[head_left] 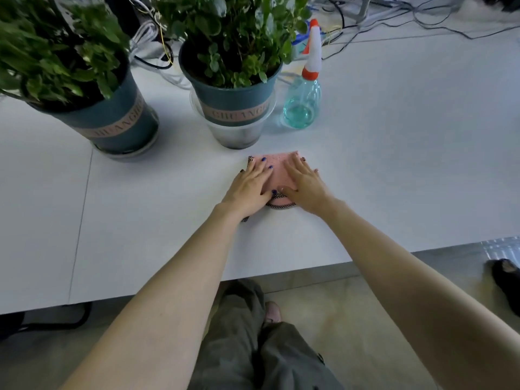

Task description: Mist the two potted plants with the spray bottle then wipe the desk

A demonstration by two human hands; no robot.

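Pink cloth (278, 171) flat under both hands

Cloth lies on white desk (408, 170). Left hand (249, 185) and right hand (305, 187) press it, fingers straight, grasping nothing. Left pot (115, 122) at 10 o'clock, right pot (235, 105) at 12, spray bottle (302, 102) upright at 1

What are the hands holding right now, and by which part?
Nothing is gripped: the left hand and right hand press flat on top of the pink square cloth on the white desk.
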